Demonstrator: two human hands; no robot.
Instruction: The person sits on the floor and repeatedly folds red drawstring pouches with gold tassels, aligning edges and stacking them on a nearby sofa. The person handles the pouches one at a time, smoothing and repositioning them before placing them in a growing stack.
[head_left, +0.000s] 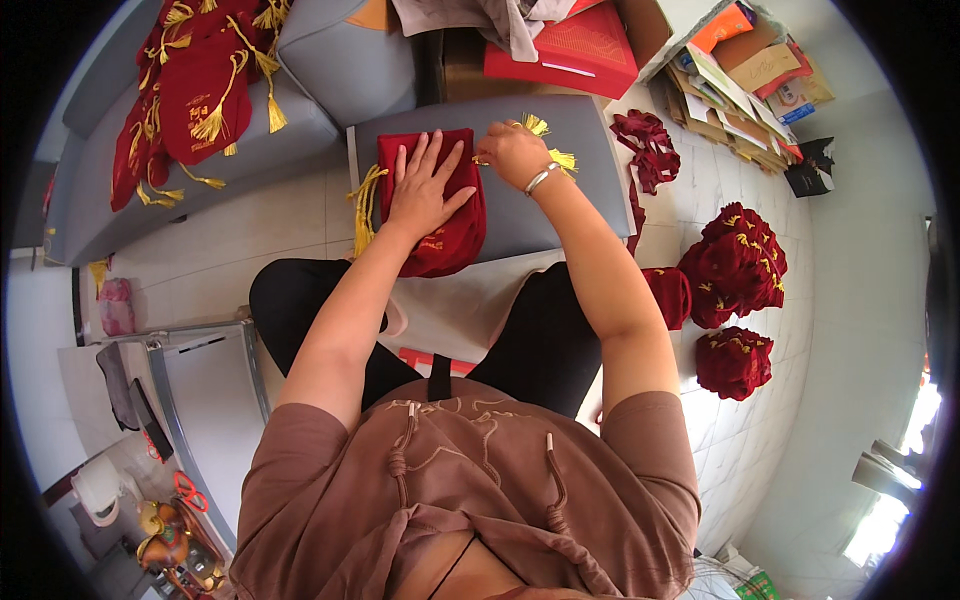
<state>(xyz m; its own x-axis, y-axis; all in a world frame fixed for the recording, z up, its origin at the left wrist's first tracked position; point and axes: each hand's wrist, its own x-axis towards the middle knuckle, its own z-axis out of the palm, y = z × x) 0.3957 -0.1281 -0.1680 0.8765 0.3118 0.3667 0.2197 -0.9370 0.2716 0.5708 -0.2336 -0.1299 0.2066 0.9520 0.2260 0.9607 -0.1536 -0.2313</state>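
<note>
A stack of dark red velvet drawstring pouches (461, 232) with gold print lies on a grey padded bench (525, 225) before me. My left hand (425, 184) rests flat on top of it, fingers spread, holding it down. Gold tassels (365, 210) hang at its left side. To the right of the stack, my right hand (514, 154), with a silver bangle at the wrist, has its fingers closed on a gold cord at the pouch's edge. Yellow tassels (562, 160) show beside and behind that hand.
More tasselled red pouches (202, 105) lie on the grey sofa (300, 127) at upper left. Bundled red pouches (735, 262) and dark red ribbon strips (649, 150) are on the floor at right. A red box (570, 52) stands behind the bench, flattened cardboard (735, 112) at upper right.
</note>
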